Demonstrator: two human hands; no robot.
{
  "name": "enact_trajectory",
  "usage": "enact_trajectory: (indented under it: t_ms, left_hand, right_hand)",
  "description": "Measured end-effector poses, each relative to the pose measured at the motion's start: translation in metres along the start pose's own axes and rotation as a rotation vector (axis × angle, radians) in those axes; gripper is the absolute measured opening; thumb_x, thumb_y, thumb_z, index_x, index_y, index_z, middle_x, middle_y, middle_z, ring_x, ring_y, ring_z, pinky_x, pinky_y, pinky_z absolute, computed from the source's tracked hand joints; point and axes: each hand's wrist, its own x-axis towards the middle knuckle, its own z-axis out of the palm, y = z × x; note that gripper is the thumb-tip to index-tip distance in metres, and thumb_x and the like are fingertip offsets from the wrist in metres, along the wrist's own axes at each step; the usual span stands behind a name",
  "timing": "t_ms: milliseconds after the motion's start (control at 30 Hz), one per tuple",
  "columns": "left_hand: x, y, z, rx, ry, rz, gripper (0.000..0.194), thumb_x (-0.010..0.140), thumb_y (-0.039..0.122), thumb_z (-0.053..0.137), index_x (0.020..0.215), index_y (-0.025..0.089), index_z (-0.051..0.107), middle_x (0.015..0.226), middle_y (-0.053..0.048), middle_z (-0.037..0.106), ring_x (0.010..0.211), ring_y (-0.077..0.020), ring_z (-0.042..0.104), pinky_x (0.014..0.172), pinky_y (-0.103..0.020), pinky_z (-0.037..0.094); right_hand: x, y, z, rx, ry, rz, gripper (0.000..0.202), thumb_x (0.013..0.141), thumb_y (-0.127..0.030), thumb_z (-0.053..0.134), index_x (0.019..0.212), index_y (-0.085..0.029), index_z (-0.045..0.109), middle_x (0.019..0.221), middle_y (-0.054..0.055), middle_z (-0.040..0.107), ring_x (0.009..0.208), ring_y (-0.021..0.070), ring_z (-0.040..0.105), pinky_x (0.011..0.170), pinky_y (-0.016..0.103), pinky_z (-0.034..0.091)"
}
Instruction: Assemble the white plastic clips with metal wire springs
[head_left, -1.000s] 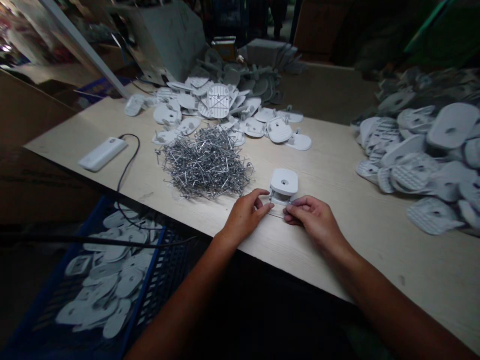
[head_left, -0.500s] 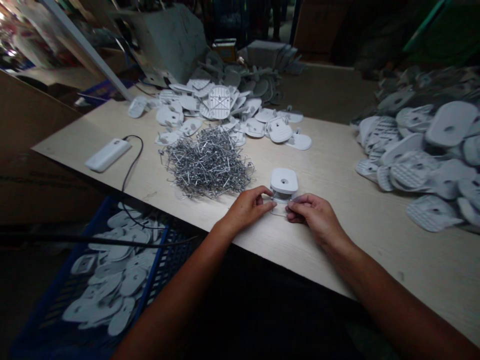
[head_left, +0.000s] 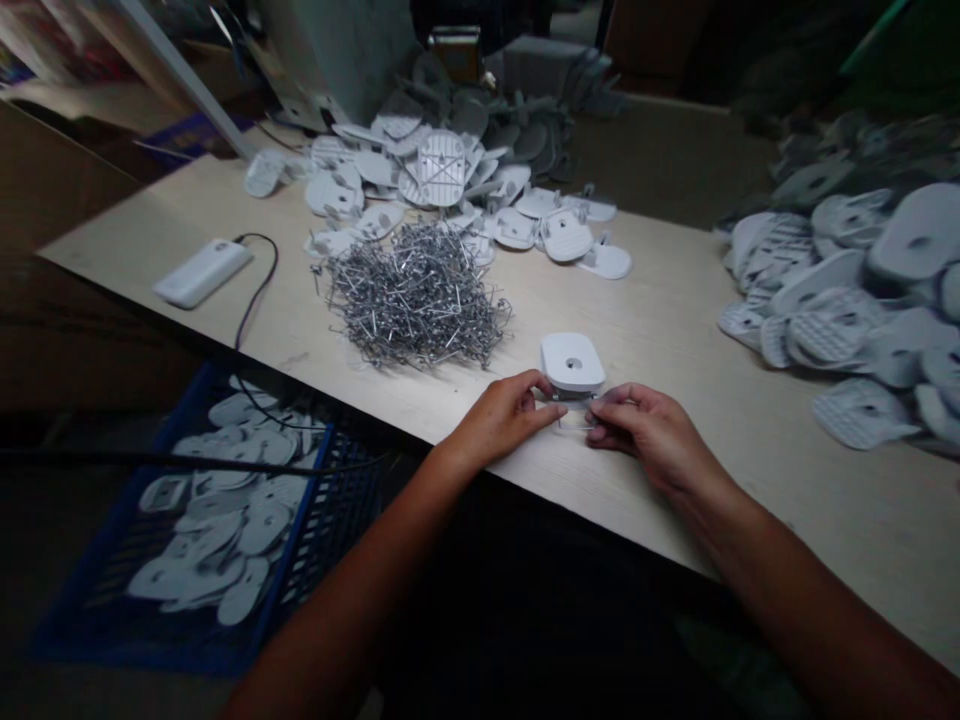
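A rounded-square white plastic piece (head_left: 573, 362) with a hole in its middle sits at the near part of the table, on top of other parts that are mostly hidden. My left hand (head_left: 516, 412) has its thumb and index finger closed at the near left corner of this piece. On the other side, my right hand (head_left: 637, 428) pinches a thin bent metal wire (head_left: 576, 430) at the near right corner. The wire spans the gap between both hands. Exactly how it meets the plastic is too small to tell.
A heap of bent metal wires (head_left: 420, 300) lies left of my hands. White plastic plates (head_left: 442, 170) are piled behind it, and more plates (head_left: 840, 325) at the right. A white power bank (head_left: 202, 273) with a cable lies left. Below stands a blue crate (head_left: 292, 560) of plates.
The view has tilted and shifted slightly, so the piles sit higher. Both hands stay at the white plastic piece, which appears tipped a little more toward me.
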Motion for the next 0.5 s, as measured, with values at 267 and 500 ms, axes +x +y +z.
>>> enact_trajectory:
  t_ms: [267, 500]
  left_hand:
    - [-0.026, 0.003, 0.014, -0.016, 0.004, -0.065, 0.022, 0.094, 0.04, 0.077, 0.104, 0.02, 0.074, 0.068, 0.004, 0.056, 0.065, -0.014, 0.052, 0.062, -0.025, 0.033]
    - [-0.024, 0.007, 0.006, 0.171, 0.085, -0.098, 0.046, 0.086, 0.054, 0.084, 0.115, 0.021, 0.073, 0.084, 0.0, 0.07, 0.074, -0.0183, 0.062, 0.068, -0.028, 0.041]
  right_hand:
    - [-0.027, 0.009, -0.008, 0.0, -0.02, 0.055, 0.04, 0.065, -0.035, 0.096, 0.088, -0.02, 0.066, 0.074, 0.003, 0.072, 0.062, 0.0188, 0.07, 0.067, 0.034, 0.068]
    - [-0.026, 0.005, -0.003, 0.136, -0.036, 0.129, 0.05, 0.061, -0.035, 0.102, 0.088, -0.019, 0.063, 0.084, 0.004, 0.073, 0.062, 0.0164, 0.068, 0.069, 0.034, 0.069]
